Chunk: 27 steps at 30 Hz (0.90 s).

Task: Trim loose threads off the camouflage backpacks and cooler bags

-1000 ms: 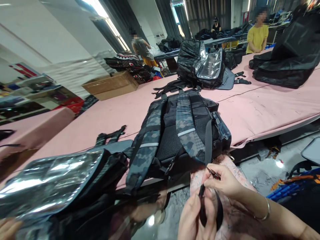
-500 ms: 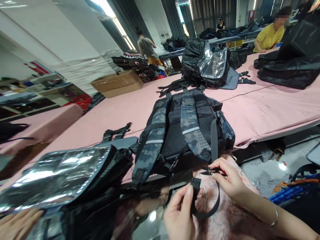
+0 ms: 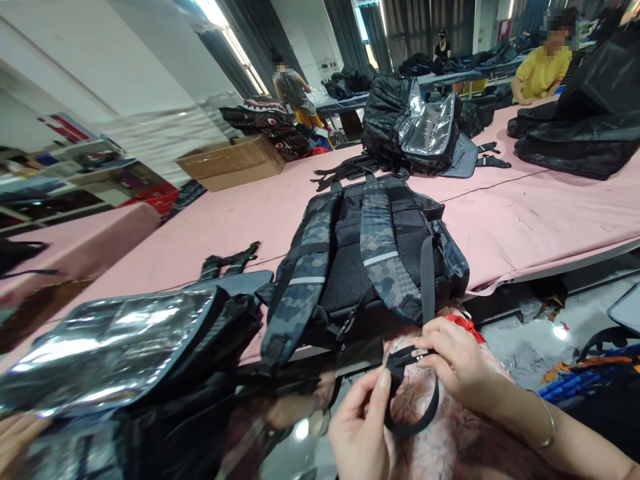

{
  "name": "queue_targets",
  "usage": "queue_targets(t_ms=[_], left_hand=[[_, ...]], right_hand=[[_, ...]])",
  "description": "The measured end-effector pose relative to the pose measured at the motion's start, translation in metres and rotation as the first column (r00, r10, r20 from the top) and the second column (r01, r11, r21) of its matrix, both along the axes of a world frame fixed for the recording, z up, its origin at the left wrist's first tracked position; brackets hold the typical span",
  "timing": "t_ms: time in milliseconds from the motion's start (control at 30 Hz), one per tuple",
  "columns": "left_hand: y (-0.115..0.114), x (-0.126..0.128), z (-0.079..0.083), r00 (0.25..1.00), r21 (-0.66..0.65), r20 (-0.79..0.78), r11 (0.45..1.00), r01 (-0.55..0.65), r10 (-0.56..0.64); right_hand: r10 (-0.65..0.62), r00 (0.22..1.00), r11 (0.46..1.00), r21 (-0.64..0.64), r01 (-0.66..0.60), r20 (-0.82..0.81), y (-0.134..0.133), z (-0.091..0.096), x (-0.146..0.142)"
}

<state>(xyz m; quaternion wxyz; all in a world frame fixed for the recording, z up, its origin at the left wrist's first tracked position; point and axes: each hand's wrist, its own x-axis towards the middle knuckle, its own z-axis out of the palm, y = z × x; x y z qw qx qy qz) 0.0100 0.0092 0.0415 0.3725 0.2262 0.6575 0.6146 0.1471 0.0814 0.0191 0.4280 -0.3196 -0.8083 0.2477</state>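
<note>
A camouflage-patterned backpack [image 3: 345, 267] lies on the pink table with its padded shoulder straps facing up. From its right side a black webbing strap [image 3: 429, 283] hangs down to my hands and curls into a loop over my lap. My left hand [image 3: 361, 423] pinches the strap's folded end between thumb and fingers. At the strap's upper part, my right hand [image 3: 453, 357] is closed, thumb against fingers. A small dark piece with a shiny spot shows at its fingertips, close to the strap end; its kind I cannot make out.
At left lies an open bag with a silver lining [image 3: 115, 340], a co-worker's hand [image 3: 23, 437] at its edge. More black bags [image 3: 400, 127] and a cardboard box [image 3: 233, 162] stand farther back. A person in yellow [image 3: 545, 70] leans at the table's far right.
My right hand's fingertips and the dark piece have come closer to the strap end in my left hand. The co-worker's hand at left has moved further out of view.
</note>
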Motion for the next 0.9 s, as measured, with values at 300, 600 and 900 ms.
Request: queue_targets(t_ms=[300,600,900], left_hand=[[-0.002,-0.009,-0.010,0.999,0.001,0.020,0.999,0.039,-0.039],[0.005,-0.009,-0.005,0.984,-0.013,0.167,0.998,-0.056,0.057],[0.006,-0.004,-0.003,0.977,0.020,0.183,0.993,-0.118,0.113]], right_hand=[[0.000,0.993,1.000,-0.018,-0.002,-0.121,0.002,0.005,0.001],[-0.029,0.999,1.000,-0.006,0.029,-0.023,0.004,0.005,0.007],[-0.059,0.995,0.998,0.041,0.056,0.084,-0.005,-0.005,0.003]])
